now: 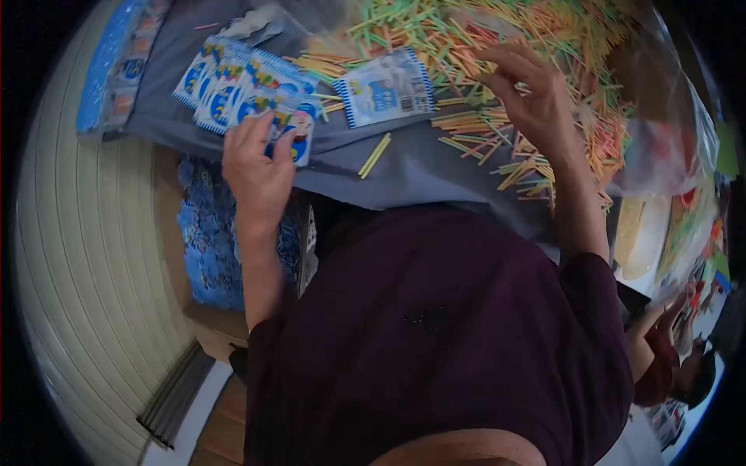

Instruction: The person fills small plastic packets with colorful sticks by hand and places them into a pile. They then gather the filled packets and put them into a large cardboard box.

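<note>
Left hand point(256, 167) rests on the near end of a fanned row of small blue-and-white printed paper packets point(233, 85), fingers pressed together over the last packet point(299, 140); cannot tell if it actually pinches it or just lies on it. Row lies on a grey cloth-covered table point(404, 167). Right hand point(528, 97) sits in a big loose pile of thin orange, green and yellow sticks point(497, 46), fingers curled and dipping into the sticks; whether any are gripped is hidden. One more blue-and-white packet with a barcode point(385, 87) lies flat between the hands, at the pile's edge. A single yellow-green stick point(374, 155) lies apart on the cloth, near the body. Blue patterned fabric point(206, 241) under the left forearm. Dark maroon shirt point(435, 334) fills the lower frame. Another person point(676, 365) far lower right.
</note>
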{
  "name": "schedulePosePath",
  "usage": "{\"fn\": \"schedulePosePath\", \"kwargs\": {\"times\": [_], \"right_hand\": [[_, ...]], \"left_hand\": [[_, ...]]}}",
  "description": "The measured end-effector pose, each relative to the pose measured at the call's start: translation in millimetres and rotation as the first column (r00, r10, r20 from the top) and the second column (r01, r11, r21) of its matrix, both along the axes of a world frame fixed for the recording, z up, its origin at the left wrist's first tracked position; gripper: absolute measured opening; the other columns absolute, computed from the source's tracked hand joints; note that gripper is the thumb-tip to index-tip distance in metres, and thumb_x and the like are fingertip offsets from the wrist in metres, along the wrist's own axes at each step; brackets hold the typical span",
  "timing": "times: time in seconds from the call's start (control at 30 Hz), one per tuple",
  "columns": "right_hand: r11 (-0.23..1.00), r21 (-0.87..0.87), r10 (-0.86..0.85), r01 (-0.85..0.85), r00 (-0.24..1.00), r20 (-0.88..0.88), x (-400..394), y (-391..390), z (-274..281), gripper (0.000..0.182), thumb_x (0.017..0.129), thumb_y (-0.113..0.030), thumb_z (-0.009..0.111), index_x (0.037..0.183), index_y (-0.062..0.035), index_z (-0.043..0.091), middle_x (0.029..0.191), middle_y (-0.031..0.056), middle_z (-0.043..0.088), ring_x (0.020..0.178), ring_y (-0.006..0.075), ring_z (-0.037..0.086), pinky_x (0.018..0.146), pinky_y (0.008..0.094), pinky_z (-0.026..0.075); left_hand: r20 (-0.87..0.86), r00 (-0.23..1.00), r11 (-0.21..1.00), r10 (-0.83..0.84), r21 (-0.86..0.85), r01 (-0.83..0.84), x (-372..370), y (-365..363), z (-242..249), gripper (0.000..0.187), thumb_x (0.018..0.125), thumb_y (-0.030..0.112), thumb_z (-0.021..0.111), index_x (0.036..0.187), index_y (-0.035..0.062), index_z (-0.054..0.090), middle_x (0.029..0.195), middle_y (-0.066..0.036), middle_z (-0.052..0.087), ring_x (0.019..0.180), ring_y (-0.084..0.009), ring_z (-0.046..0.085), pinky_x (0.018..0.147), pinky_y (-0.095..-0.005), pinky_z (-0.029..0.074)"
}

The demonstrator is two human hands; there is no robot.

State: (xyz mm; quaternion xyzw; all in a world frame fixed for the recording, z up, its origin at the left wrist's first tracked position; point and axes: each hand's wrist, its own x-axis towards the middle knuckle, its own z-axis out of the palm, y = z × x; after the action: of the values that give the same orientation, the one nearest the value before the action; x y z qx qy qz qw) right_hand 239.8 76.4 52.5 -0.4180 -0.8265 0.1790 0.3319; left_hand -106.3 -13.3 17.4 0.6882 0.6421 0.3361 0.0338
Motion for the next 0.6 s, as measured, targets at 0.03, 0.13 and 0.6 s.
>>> {"fn": "schedulePosePath", "kwargs": {"times": [0.03, 0.13, 0.6], "right_hand": [[0.998, -0.026, -0.062, 0.062, 0.998, 0.018, 10, 2, -3, 0.027, 0.085, -0.007, 0.073, 0.113, -0.0054, 0.071, 0.1, 0.012, 0.069, 0.07, 0.0191, 0.065, 0.063, 0.032, 0.052], [0.987, 0.0, -0.162, 0.162, 0.987, 0.011, 32, 6, -10, 0.018, 0.088, -0.01, 0.072, 0.105, -0.005, 0.073, 0.091, 0.0134, 0.07, 0.071, 0.0236, 0.067, 0.064, 0.0332, 0.052], [0.813, 0.464, -0.58, 0.353, 0.57, 0.582, 216, 6, -24, 0.031, 0.09, -0.013, 0.062, 0.121, -0.0136, 0.069, 0.131, 0.0153, 0.059, 0.111, 0.0291, 0.062, 0.09, 0.0354, 0.049]], "left_hand": [[-0.05, 0.998, 0.999, 0.028, 0.016, -0.027, 0, 3, -3, 0.032, 0.075, 0.005, 0.076, 0.106, 0.0008, 0.07, 0.098, -0.014, 0.066, 0.096, -0.0349, 0.061, 0.084, -0.0425, 0.049], [-0.218, 0.973, 0.996, 0.076, 0.071, -0.062, 7, 13, 3, 0.033, 0.075, 0.005, 0.076, 0.107, 0.0026, 0.07, 0.1, -0.013, 0.065, 0.096, -0.0342, 0.059, 0.085, -0.0432, 0.047], [-0.296, 0.917, 0.955, -0.267, 0.046, 0.293, 76, 29, 21, 0.04, 0.074, 0.003, 0.073, 0.114, 0.0056, 0.069, 0.113, -0.013, 0.059, 0.105, -0.0326, 0.054, 0.092, -0.0443, 0.045]]}}
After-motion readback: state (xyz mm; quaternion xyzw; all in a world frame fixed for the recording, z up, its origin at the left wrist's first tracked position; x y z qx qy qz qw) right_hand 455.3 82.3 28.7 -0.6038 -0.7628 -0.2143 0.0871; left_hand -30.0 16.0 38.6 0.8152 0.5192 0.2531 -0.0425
